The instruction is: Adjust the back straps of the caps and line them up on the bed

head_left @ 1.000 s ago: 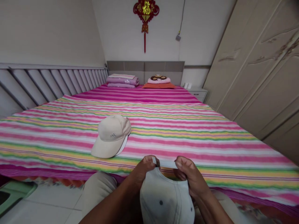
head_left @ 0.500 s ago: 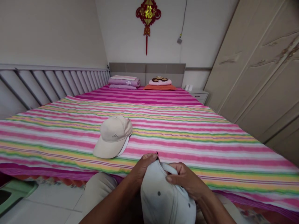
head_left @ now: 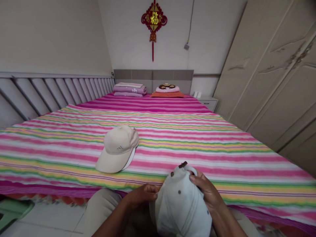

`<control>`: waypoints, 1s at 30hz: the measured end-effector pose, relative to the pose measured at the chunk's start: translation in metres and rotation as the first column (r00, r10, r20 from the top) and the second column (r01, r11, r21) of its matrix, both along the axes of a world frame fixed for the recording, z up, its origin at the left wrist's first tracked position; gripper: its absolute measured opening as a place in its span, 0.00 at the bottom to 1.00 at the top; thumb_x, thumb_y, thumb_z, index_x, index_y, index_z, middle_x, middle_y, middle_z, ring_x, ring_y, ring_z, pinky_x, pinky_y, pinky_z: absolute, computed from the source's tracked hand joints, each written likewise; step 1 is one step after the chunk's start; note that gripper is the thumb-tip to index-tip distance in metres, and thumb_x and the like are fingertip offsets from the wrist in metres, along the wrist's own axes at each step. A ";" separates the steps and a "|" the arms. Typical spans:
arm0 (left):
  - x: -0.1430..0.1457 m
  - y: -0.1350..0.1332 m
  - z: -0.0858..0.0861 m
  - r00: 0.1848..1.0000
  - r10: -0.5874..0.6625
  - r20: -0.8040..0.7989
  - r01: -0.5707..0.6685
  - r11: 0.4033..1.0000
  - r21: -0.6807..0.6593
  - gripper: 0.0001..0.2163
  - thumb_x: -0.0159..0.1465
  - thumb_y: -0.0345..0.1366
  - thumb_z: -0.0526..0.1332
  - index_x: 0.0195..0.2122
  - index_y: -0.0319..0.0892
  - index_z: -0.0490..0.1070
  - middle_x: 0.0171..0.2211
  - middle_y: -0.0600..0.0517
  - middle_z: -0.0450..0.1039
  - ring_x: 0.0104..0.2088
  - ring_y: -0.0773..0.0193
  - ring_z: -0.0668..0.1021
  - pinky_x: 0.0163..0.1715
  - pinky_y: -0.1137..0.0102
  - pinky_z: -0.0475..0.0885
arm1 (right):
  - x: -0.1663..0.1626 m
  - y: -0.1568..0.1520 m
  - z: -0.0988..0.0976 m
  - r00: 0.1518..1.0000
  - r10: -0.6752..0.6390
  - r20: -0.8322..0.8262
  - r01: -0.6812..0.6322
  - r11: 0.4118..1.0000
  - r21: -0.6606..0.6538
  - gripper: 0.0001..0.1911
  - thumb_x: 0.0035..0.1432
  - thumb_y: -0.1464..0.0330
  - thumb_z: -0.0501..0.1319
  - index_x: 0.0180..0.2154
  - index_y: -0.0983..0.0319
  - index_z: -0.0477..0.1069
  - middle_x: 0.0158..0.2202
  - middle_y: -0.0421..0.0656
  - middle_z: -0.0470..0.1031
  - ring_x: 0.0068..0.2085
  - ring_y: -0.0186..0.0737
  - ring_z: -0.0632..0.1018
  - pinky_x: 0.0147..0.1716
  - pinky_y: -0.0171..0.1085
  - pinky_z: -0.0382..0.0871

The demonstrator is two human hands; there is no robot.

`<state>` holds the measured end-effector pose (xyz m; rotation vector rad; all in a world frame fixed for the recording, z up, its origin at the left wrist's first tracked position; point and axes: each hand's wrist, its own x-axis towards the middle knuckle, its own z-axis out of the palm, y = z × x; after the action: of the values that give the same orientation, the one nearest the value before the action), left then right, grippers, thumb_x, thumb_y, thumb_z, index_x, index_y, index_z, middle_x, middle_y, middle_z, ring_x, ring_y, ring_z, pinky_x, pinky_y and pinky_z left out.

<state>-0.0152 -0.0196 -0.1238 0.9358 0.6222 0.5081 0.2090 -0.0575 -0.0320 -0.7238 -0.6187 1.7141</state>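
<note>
I hold a pale grey-white cap (head_left: 181, 205) in front of me, at the near edge of the bed. My right hand (head_left: 206, 191) grips its right side near the back strap and small buckle. Fingers curled, my left hand (head_left: 142, 194) clasps the cap's left edge. A second, beige cap (head_left: 118, 148) lies on the striped bedspread (head_left: 197, 144), to the left of my hands and a little further away, with its brim pointing toward me.
Folded purple bedding (head_left: 129, 89) and a pink pillow on an orange one (head_left: 168, 90) lie at the headboard. A slatted rail (head_left: 56, 93) runs along the left, wardrobe doors (head_left: 276, 79) stand on the right, and a nightstand (head_left: 207, 101) sits beside them. A green stool (head_left: 12, 212) is at lower left.
The cap has turned in my hands, its strap end swinging up and to the right. My left hand dropped from the strap to the cap's left edge.
</note>
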 end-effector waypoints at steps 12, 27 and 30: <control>-0.022 -0.035 -0.026 0.852 0.460 0.249 -0.374 0.869 -0.325 0.12 0.49 0.33 0.66 0.36 0.43 0.75 0.32 0.50 0.78 0.36 0.59 0.78 0.40 0.68 0.69 | 0.022 0.028 -0.005 0.959 -0.282 -0.024 0.260 0.911 -0.320 0.06 0.40 0.72 0.66 0.25 0.62 0.71 0.20 0.39 0.77 0.23 0.41 0.77 0.24 0.39 0.72; -0.078 0.015 0.050 0.648 0.575 0.500 -0.576 0.799 -0.173 0.13 0.58 0.25 0.54 0.38 0.42 0.75 0.35 0.49 0.78 0.36 0.64 0.79 0.46 0.71 0.68 | 0.082 0.037 -0.073 0.761 -0.614 0.209 0.640 0.660 -0.394 0.05 0.46 0.75 0.58 0.24 0.61 0.67 0.21 0.38 0.74 0.23 0.33 0.75 0.23 0.31 0.69; -0.095 0.033 0.084 0.494 0.675 0.548 -0.695 0.685 -0.217 0.17 0.62 0.27 0.47 0.44 0.45 0.72 0.32 0.51 0.79 0.35 0.66 0.79 0.47 0.71 0.67 | 0.077 0.039 -0.077 0.738 -0.638 0.221 0.666 0.636 -0.389 0.05 0.47 0.76 0.57 0.25 0.62 0.68 0.23 0.38 0.74 0.24 0.32 0.75 0.24 0.30 0.68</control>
<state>-0.1100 0.0132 -0.0399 0.4534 0.3792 1.4957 0.2864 -0.0187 -0.1090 -1.1672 0.0486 1.1323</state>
